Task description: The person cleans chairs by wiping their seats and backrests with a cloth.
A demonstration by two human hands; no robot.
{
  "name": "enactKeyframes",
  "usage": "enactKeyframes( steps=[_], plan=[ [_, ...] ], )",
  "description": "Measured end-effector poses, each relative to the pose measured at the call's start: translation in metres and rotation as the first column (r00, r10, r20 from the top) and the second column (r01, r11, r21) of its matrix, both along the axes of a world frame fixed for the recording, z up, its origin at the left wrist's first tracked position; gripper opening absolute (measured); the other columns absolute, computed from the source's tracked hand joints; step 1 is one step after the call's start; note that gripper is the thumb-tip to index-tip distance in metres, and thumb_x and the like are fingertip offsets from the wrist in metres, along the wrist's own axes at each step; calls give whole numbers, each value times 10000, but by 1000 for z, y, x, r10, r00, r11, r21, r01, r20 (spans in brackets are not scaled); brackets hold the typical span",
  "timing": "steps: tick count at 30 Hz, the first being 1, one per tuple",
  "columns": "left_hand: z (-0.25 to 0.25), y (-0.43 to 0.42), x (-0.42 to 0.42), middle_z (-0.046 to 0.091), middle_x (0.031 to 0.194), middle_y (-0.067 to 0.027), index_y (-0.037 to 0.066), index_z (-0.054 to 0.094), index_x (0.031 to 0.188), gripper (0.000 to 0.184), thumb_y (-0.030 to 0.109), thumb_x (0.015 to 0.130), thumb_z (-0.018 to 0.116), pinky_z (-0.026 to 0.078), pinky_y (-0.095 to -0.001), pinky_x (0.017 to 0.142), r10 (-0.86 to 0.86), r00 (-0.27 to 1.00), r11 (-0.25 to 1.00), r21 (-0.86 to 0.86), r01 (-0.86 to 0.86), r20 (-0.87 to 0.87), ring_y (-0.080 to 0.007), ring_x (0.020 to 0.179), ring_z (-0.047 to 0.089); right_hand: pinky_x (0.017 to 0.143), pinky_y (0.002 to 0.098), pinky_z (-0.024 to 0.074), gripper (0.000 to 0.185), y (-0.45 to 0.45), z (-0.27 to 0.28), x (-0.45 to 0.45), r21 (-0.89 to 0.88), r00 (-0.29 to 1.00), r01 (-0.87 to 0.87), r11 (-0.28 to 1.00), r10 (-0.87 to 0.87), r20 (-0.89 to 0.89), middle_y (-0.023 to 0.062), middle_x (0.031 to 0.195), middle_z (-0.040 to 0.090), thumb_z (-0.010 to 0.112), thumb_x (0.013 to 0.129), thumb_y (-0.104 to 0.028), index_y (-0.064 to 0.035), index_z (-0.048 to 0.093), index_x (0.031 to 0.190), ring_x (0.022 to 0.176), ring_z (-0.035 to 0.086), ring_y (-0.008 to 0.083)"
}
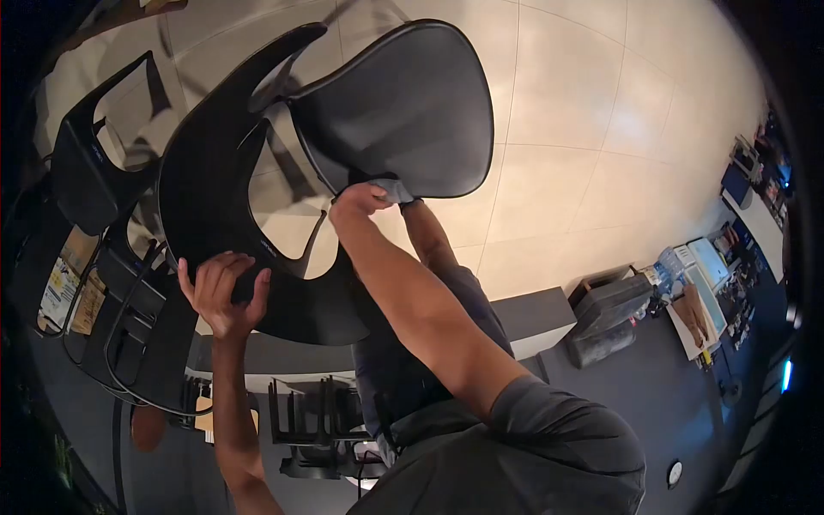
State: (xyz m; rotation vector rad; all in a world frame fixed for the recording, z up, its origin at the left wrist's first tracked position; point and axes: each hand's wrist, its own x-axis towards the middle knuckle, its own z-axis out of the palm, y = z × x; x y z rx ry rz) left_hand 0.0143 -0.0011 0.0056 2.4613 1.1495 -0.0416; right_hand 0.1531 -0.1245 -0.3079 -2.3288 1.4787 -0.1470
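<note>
Head view: right hand (pixel 360 199) gripping grey cloth (pixel 393 189); black chair seat (pixel 403 112) just beyond it; left hand (pixel 225 292) loosely spread, backrest (pixel 300 313) beneath it; judged risk: chair slipping or tipping, from hard pressing against slack left-side support.

Lettering (pixel 268 247) on the black chair (pixel 202 189) is too small to read — so is the clock (pixel 675 474). The right hand (pixel 359 202) hides part of the grey cloth (pixel 396 190) — the left forearm (pixel 237 421) is cut off by the bottom edge.

pale tiled floor (pixel 558 172), round clock (pixel 675 474), blue light (pixel 787 376)
</note>
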Motion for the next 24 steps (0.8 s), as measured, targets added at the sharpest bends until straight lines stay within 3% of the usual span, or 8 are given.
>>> enactKeyframes(
  steps=[9, 12, 14, 15, 19, 21, 22, 24],
  plan=[
    [-2, 0, -1, 747, 995, 19, 148, 780, 951, 220, 256, 783, 871, 228, -494, 1290, 37, 999, 999, -8, -37, 19, -182, 1011, 691, 1256, 483, 324, 770, -65, 22, 112, -21, 879, -472, 881, 472, 70, 295, 1671, 368, 516, 926, -56, -9, 327, 1671, 1518, 386, 467],
    [-3, 1, -3, 748, 998, 19, 149, 781, 953, 222, 258, 782, 871, 229, -492, 1290, 39, 999, 999, -5, -39, 37, -181, 1012, 691, 1237, 521, 326, 754, -98, 26, 165, -157, 201, -961, 228, 965, 170, 272, 1628, 439, 517, 844, 3, -32, 473, 1596, 1465, 433, 463],
    [-5, -1, -6, 748, 1001, 20, 149, 782, 954, 224, 261, 781, 871, 229, -491, 1291, 45, 998, 999, -7, -44, 38, -180, 1013, 690, 1228, 545, 336, 730, -74, 37, 204, -187, -207, -967, -174, 963, 172, 272, 1644, 431, 561, 864, -68, 31, 460, 1581, 1455, 455, 471],
    [-5, -1, -7, 748, 1001, 20, 149, 782, 954, 224, 261, 781, 871, 229, -491, 1291, 47, 998, 999, -8, -47, 33, -180, 1013, 690, 1233, 550, 330, 740, -53, 38, 218, -208, -305, -943, -261, 927, 217, 271, 1648, 427, 572, 872, -66, 36, 437, 1593, 1458, 450, 476],
    [-3, 0, -4, 748, 1010, 25, 151, 782, 953, 218, 263, 787, 867, 231, -489, 1289, 32, 999, 999, 1, -33, 32, -179, 1010, 687, 1247, 511, 334, 768, 39, 35, 271, -250, -664, -747, -616, 685, 298, 232, 1675, 406, 675, 927, -171, -24, 405, 1630, 1492, 436, 442],
    [-2, 1, 0, 748, 1009, 27, 152, 782, 953, 215, 261, 788, 866, 231, -488, 1289, 26, 1000, 1000, 1, -26, 15, -178, 1008, 686, 1238, 474, 354, 794, 80, 39, 295, -234, -815, -580, -781, 550, 185, 219, 1691, 387, 735, 950, -385, -132, 434, 1641, 1494, 443, 423],
    [-1, 1, 3, 748, 1009, 28, 152, 782, 953, 212, 259, 790, 865, 231, -488, 1289, 24, 1000, 1000, 0, -24, 5, -177, 1007, 686, 1238, 474, 354, 794, 83, 48, 297, -226, -812, -583, -780, 552, 188, 219, 1691, 387, 735, 950, -385, -132, 434, 1641, 1494, 443, 423],
    [3, 0, 5, 749, 1009, 31, 153, 782, 953, 207, 255, 793, 863, 230, -487, 1288, 17, 1000, 1000, -4, -17, -9, -176, 1005, 685, 1231, 496, 356, 840, 78, 68, 297, -20, -576, -817, -576, 817, 25, 220, 1693, 380, 719, 938, -591, -207, 458, 1638, 1488, 450, 421]
  ],
)
